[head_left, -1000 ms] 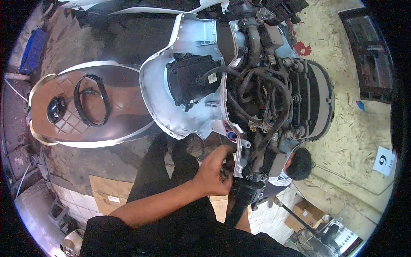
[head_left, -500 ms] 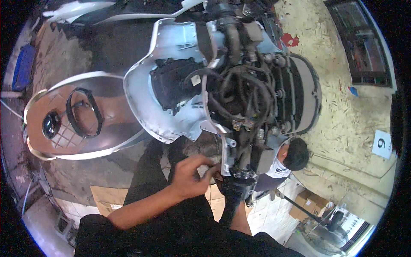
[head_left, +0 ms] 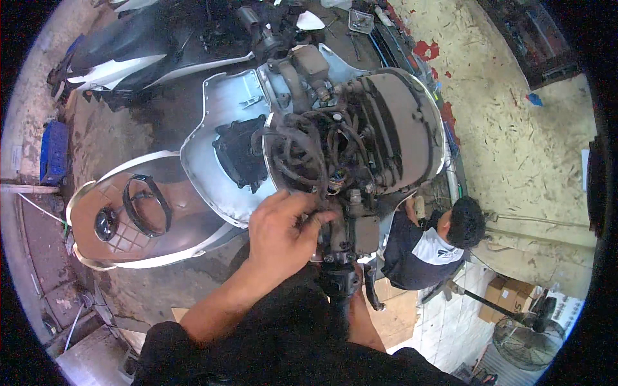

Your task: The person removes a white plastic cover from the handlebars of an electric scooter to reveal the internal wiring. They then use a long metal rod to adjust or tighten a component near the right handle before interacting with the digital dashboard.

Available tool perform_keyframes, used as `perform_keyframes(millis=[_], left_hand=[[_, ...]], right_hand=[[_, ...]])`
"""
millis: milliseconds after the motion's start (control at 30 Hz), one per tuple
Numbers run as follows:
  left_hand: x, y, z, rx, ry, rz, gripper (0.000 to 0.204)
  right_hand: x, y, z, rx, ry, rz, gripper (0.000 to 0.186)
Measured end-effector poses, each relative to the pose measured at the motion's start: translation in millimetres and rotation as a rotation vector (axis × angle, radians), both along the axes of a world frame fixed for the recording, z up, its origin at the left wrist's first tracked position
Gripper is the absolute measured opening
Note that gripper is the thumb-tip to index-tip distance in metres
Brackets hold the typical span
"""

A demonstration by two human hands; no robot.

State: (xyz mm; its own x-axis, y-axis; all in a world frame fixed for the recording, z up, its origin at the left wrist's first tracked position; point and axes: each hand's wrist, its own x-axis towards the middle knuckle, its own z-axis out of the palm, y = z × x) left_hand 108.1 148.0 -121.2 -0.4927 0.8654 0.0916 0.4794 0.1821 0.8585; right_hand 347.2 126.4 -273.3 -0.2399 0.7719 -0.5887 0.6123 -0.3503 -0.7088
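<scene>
A partly dismantled scooter front, with white inner panels (head_left: 215, 177), dark cables (head_left: 299, 148) and a handlebar (head_left: 338, 238), lies below me. My left hand (head_left: 283, 231) is at the left of the handlebar, beside the panel edge, fingers curled and pinched; what they hold is hidden. My right forearm (head_left: 364, 328) rises behind the black handlebar grip (head_left: 341, 302), its hand hidden there. A black housing (head_left: 238, 154) sits on the white panel. To the left is a brown quilted seat (head_left: 122, 248) bearing a black ring (head_left: 148, 202) and a round black part (head_left: 106, 225).
Another person (head_left: 418, 251) crouches right of the scooter, beside a yellowish wall (head_left: 521, 161). Cardboard boxes (head_left: 505, 299) and a fan (head_left: 521, 338) stand lower right. Another white-and-black scooter (head_left: 122, 61) is at top left, above a blue crate (head_left: 55, 151). Cardboard (head_left: 393, 312) lies on the floor.
My view has shifted and turned, showing more of the other scooter and crouching person. My left hand has moved up along the handlebar toward the cables, its fingers still curled.
</scene>
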Motion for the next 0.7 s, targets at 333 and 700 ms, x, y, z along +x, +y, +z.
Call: perform_keyframes(millis=[333,700], left_hand=[[13.8,1.1,-18.5,0.085,-0.190,0.199,0.013],[10.4,-11.9,-15.0,0.250,-0.630,0.154,0.008]], right_hand=[[19.3,-7.7,-44.1,0.041,0.176,-0.122,0.048],[10.6,-17.4,-63.0,0.320,0.336,-0.107,0.036]])
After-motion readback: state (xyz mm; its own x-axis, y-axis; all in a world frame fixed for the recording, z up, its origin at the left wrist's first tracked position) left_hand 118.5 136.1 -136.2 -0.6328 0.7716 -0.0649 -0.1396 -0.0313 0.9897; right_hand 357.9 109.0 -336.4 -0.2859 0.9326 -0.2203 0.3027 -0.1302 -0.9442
